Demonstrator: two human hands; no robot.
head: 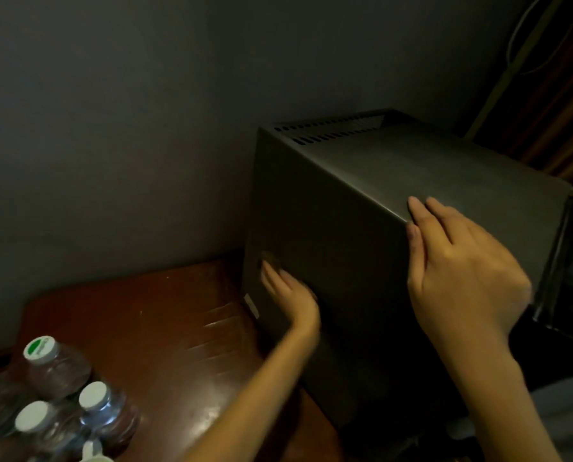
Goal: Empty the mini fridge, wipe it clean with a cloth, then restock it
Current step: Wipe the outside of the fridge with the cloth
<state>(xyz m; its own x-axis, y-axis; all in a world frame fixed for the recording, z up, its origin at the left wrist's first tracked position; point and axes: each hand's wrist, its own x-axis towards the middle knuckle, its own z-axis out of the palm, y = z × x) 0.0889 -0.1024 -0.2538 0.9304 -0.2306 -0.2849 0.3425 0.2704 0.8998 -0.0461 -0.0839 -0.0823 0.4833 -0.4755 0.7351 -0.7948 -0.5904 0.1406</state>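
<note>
The dark grey mini fridge (338, 201) stands on a brown wooden table (165, 328) against the wall, with vent slots along its top back edge. My left hand (290, 296) lies flat with straight fingers against the fridge's left side wall, low down. My right hand (461, 265) rests over the top left edge near the front, fingers on top and thumb on the side. The fridge's door (568, 261) shows at the right, dark and hard to read. No cloth is in view.
Several capped water bottles (61, 395) stand together at the table's near left corner. A grey wall is close behind and left of the fridge. A dark curtain and a cable (525, 38) hang at the upper right.
</note>
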